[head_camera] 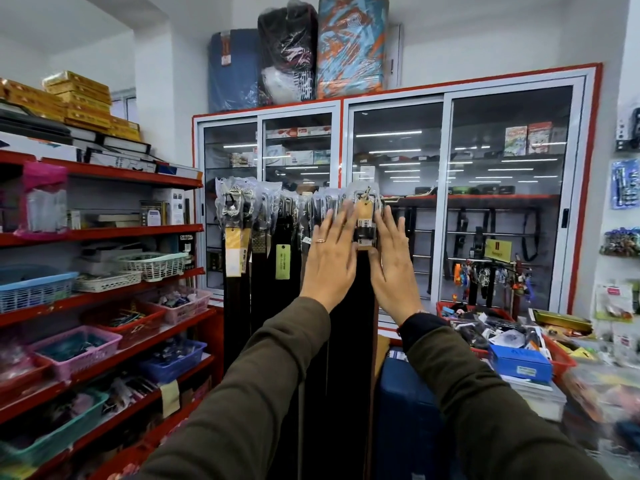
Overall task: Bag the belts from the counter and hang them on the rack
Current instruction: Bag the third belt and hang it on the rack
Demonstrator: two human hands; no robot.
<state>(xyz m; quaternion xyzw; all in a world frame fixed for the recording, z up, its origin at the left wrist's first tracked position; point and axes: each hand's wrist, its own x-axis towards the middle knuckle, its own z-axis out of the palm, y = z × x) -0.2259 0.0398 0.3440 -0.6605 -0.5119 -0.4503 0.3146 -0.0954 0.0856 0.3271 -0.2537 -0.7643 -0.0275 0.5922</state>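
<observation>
Shop corner, red shelves (104,233), glass cabinet (450,202)
Left hand (329,258) and right hand (391,261), fingers spread flat, press either side of a bagged black belt (365,233) hanging among others

The rack (298,194) carries a row of black belts (239,289) in clear plastic bags, hung side by side by their buckle ends and reaching down out of view; yellow and green tags (282,262) hang from several. At right, the counter (540,393) holds red trays (557,358) heaped with mixed small goods, with a blue box (521,363) resting on top of the pile. At left, red shelves (104,232) run in tiers; directly on them stand plastic baskets (34,289) in white, blue, pink and teal, filled with small items, and the top tier bears stacked flat boxes (79,98).
</observation>
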